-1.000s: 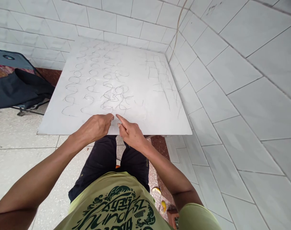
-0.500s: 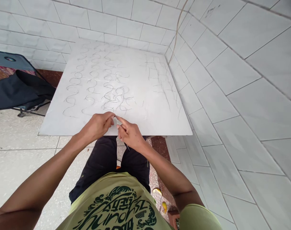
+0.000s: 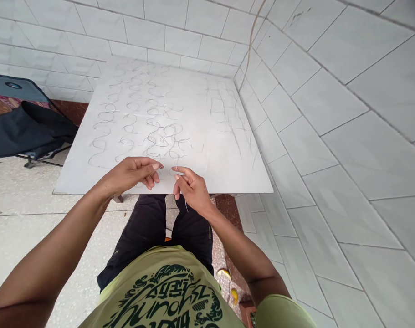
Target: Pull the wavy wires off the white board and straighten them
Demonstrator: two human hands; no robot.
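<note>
Thin wire (image 3: 186, 206), at near edge of worktop (image 3: 224, 175), pinched in right hand (image 3: 194, 189); fine strand (image 3: 160, 167) pinched in left hand (image 3: 135, 172); both judged light, springy; best gripped near an end.

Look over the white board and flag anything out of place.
One spot stands out: near the middle of the board, thin curved strands overlap in a tangle. It looks odd because the leftmost column runs in a fairly orderly line.

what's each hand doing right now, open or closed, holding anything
Left hand: closed in a pinch, holding a short thin strand.
Right hand: closed in a pinch, holding a thin wire-like strand.
</note>
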